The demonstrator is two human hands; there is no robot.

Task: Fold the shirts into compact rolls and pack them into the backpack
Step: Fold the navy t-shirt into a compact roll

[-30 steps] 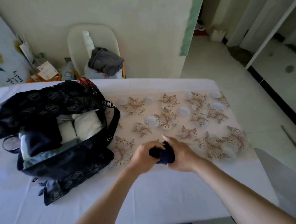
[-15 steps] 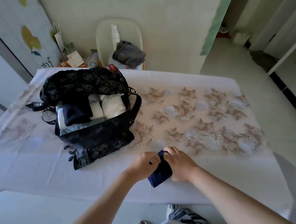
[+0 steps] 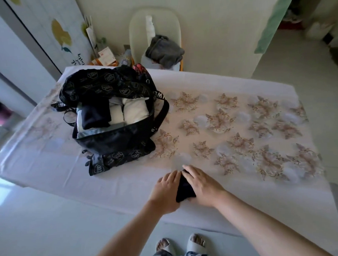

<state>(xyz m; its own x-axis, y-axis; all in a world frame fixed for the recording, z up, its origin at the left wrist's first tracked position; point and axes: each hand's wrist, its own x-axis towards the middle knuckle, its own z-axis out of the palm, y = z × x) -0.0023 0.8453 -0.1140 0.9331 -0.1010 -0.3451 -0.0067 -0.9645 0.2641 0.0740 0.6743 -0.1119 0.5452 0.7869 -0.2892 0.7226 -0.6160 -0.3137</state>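
Left hand (image 3: 165, 188) and right hand (image 3: 203, 186) press, fingers nearly straight, on a dark shirt roll (image 3: 184, 190) at the surface's near edge, probably ready to join the rolls already in the open backpack (image 3: 116, 144).

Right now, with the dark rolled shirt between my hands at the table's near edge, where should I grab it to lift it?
Probably across its middle, from above, thumb on one long side and fingers on the other. The dark rolled shirt lies flat with its length pointing away from you, left hand and right hand flanking it; squeezing the sides should keep it rolled.
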